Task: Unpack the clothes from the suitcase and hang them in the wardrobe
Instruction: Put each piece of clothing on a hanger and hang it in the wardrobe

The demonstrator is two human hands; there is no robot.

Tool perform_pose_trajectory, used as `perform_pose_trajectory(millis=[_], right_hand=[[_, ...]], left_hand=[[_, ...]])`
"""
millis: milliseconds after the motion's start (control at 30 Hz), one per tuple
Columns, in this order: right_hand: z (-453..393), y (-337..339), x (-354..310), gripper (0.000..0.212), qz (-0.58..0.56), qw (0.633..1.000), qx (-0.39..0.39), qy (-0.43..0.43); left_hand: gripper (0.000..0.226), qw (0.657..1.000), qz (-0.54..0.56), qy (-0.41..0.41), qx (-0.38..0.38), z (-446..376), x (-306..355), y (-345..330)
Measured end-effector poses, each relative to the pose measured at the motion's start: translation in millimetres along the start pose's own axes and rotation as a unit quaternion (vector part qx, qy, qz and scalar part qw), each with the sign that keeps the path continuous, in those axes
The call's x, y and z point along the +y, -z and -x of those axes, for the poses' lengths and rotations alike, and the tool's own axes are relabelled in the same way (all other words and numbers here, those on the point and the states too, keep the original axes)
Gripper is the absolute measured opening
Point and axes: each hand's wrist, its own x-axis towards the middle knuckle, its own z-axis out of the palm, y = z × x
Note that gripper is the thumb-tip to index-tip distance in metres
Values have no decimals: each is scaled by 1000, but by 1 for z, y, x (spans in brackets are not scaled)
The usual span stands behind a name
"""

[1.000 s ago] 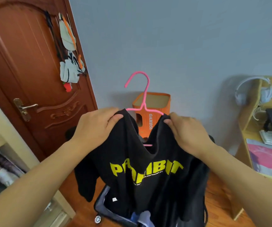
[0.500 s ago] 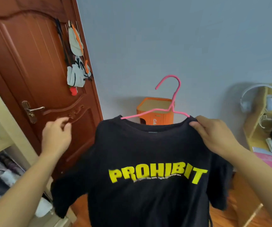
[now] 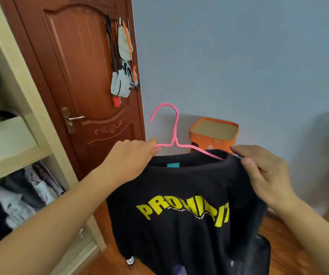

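Room: pale grey-blue wall [image 3: 239,56], carved reddish-brown wooden door [image 3: 84,76] with a metal lever handle [image 3: 71,119]; small pouches [image 3: 123,76] hang on the door's right edge. Floor [image 3: 284,245] is orange-brown wood.

Wardrobe [image 3: 20,108] at left: cream frame, flat shelf boards. Lower compartment holds crumpled grey, white and dark clothes [image 3: 20,199], blurred.

Orange square-topped box [image 3: 214,132] stands on the floor by the wall.

Black T-shirt [image 3: 183,225], soft knit, yellow block lettering, hangs on a thin pink hanger [image 3: 174,135], held up in front of the wall, right of the wardrobe. Left hand [image 3: 128,156] pinches the hanger's left arm at the shirt shoulder. Right hand [image 3: 262,171] pinches the collar at the right shoulder.

Below the shirt, a dark suitcase edge [image 3: 262,253] and a small wheel [image 3: 130,261].
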Motion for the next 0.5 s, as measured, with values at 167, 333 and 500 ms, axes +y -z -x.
perform_pose_trajectory(millis=[167, 333, 500], right_hand=[[-46, -40, -17, 59, 98, 949, -290, -80], [-110, -107, -68, 60, -111, 901, -413, -65], [-180, -171, -153, 52, -266, 823, -501, -16]], left_hand=[[31, 975, 204, 80, -21, 13, -70, 17], [26, 974, 191, 117, -20, 19, -163, 38], [27, 976, 131, 173, 14, 31, -272, 79]])
